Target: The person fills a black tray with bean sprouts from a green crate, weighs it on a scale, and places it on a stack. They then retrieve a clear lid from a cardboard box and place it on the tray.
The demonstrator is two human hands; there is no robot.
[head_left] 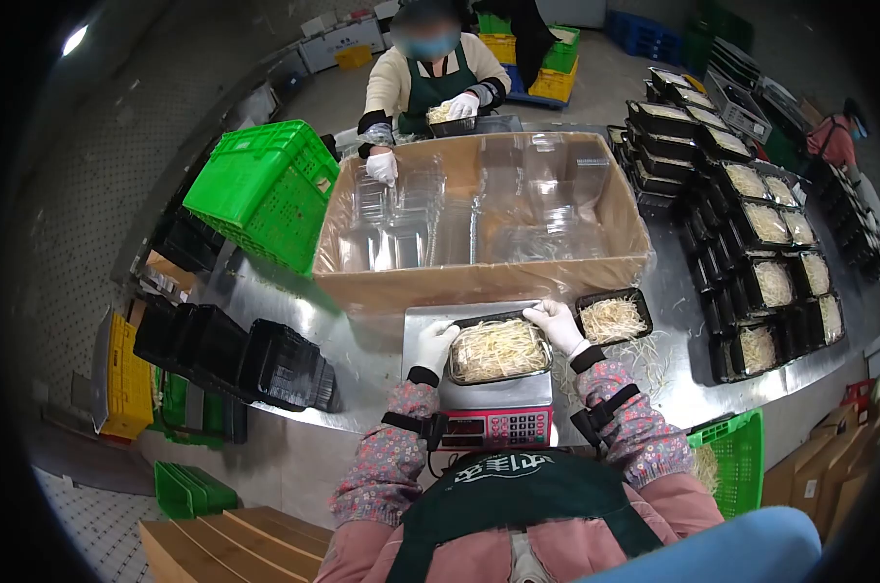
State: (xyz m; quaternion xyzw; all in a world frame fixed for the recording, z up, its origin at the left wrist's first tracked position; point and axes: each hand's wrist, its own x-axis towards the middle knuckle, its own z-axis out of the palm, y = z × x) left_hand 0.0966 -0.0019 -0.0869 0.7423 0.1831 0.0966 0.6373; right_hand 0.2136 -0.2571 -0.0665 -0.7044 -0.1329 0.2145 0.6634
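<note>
A black plastic tray of pale bean sprouts [499, 352] sits over the pan of a red digital scale [498, 428] in front of me. My white-gloved left hand [436, 348] grips its left rim, fingers closed at the upper left corner. At the upper right corner, my right hand [558, 327] pinches the rim between thumb and fingers. A second black tray of sprouts [612, 318] stands just right of my right hand, with loose sprouts [644, 362] scattered on the metal table below it.
Behind the scale stands a cardboard box [479, 279] of clear plastic lids [401, 243]. Filled trays [772, 282] are stacked at right, empty black trays [280, 364] at left. A green crate [260, 194] leans beside the box. Across from me, a co-worker [430, 83] holds another tray.
</note>
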